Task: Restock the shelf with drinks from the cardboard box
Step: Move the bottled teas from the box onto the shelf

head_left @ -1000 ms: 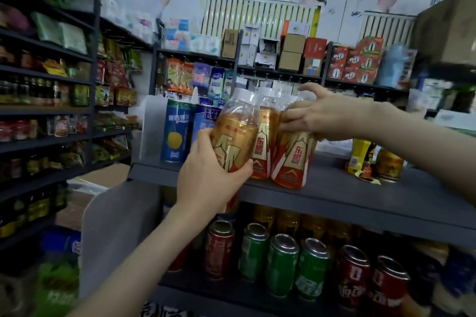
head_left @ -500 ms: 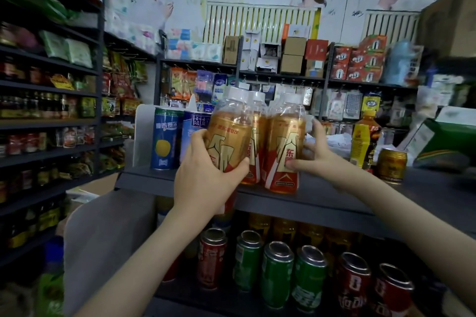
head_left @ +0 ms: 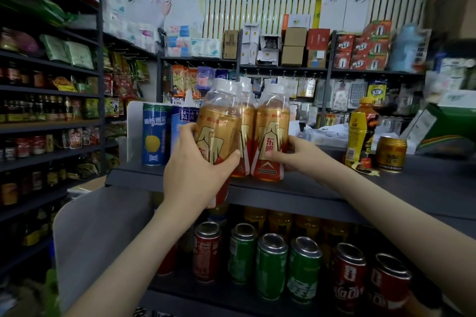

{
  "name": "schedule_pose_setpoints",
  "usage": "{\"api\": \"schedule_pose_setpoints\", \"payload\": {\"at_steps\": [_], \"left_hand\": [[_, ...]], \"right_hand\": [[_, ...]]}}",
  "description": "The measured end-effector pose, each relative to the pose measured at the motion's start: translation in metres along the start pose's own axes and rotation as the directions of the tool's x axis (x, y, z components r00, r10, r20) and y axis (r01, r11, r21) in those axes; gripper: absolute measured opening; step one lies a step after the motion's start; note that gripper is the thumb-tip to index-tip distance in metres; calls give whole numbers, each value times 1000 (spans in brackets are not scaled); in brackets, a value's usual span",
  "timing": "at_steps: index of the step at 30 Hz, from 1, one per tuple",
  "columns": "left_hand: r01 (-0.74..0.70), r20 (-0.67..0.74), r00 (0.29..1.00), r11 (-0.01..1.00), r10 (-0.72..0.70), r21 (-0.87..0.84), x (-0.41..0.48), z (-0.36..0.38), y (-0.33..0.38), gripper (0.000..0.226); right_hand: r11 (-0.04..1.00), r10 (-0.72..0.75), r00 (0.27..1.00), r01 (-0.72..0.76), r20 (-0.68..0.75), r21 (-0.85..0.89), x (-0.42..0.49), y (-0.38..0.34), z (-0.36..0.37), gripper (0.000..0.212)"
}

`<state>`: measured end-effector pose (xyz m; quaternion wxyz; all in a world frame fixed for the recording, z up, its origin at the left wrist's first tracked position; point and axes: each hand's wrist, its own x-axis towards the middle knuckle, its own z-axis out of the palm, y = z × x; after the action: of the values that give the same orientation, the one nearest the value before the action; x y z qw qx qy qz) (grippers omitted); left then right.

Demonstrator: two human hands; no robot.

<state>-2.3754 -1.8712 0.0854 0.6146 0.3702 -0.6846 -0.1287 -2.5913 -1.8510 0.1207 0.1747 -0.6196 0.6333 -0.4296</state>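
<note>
Left hand (head_left: 198, 170) wrapped tight round gold drink bottle (head_left: 219, 136), held off shelf (head_left: 322, 189) front edge, tilted slightly
Right hand (head_left: 293, 154) partly closed, fingers cupping base of standing bottle (head_left: 270, 141) in row on shelf
Cardboard box out of view
Advice: steady row with right, set held bottle down upright in front, flush against neighbours, label forward, avoid knocking blue can (head_left: 155, 134) just left
</note>
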Motion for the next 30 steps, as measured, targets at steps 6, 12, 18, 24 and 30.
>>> {"api": "schedule_pose_setpoints", "payload": {"at_steps": [6,12,18,24,30], "left_hand": [[-55,-14,998,998,54,-43,-11,18,21,70],[-203,-86,977,976,196,-83,-16,49,57,73],[-412,134,902,911,411,-22,-8,72,78,89],[-699,358,714,643,601,314,31,65,37,74],[-758,399,632,425,664,494,69,62,-14,73]], "right_hand": [[976,-204,936,218,-285,15,-29,-19,-3,72],[935,-271,961,276,-55,222,-68,-31,-7,56],[945,-184,942,248,-280,212,-75,-28,-30,51],[951,94,970,-22,-223,309,-49,-4,-71,34],[930,226,952,-148,-206,335,0,30,-80,35]]}}
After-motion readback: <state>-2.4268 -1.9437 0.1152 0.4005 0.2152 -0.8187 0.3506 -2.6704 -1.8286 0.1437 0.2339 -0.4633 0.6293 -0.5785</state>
